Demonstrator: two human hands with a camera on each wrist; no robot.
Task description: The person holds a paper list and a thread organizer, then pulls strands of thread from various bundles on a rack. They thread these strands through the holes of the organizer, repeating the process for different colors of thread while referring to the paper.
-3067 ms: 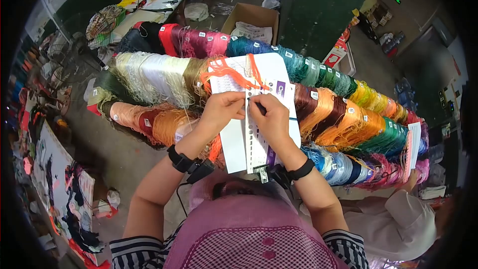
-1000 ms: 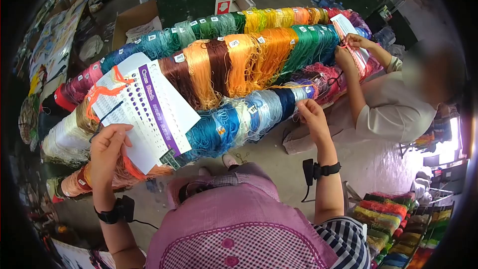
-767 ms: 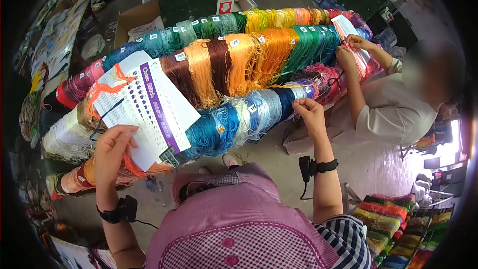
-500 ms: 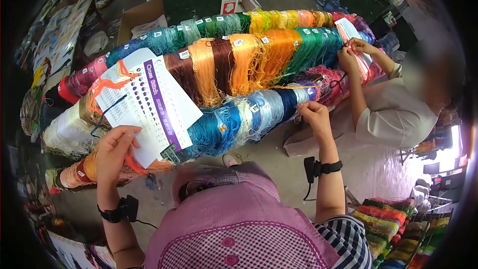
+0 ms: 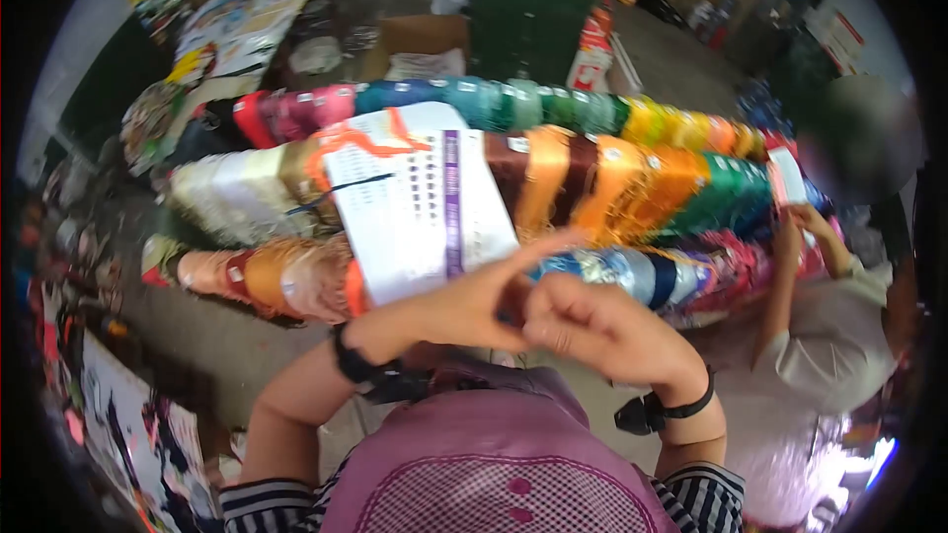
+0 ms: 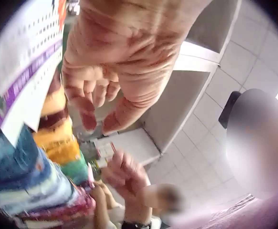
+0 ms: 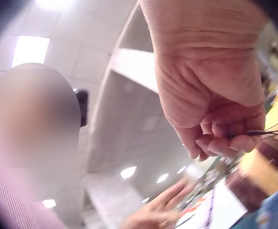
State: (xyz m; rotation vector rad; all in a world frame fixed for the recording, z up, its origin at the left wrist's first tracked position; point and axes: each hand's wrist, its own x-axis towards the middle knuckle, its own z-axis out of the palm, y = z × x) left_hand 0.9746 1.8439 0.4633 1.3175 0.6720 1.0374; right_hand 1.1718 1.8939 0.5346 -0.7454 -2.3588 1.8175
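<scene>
In the blurred head view my left hand [image 5: 459, 311] and right hand [image 5: 617, 331] are close together in front of the thread card. The left hand has its fingers extended, and no held thing shows in the left wrist view. My right hand [image 7: 210, 95] has its fingers curled round several dark threads [image 7: 272, 133], which trail out past the fingertips. The white thread card [image 5: 400, 237] has rows of holes and a purple "Cross Stitch" stripe. Orange threads [image 5: 370, 144] hang at its top, and a dark blue thread [image 5: 360, 181] lies across its left part.
Long rows of labelled thread hanks, including white ones [image 5: 242, 188] and orange ones [image 5: 667, 192], stand under and beyond the card. Another person [image 5: 829, 336] works at the right end. A cardboard box [image 5: 415, 39] is behind the rows. A board with dark threads [image 5: 143, 424] stands lower left.
Half a second ago my hands were far apart, the left beside the card and the right off to its right. They have come together before the card, and the head view has swung left.
</scene>
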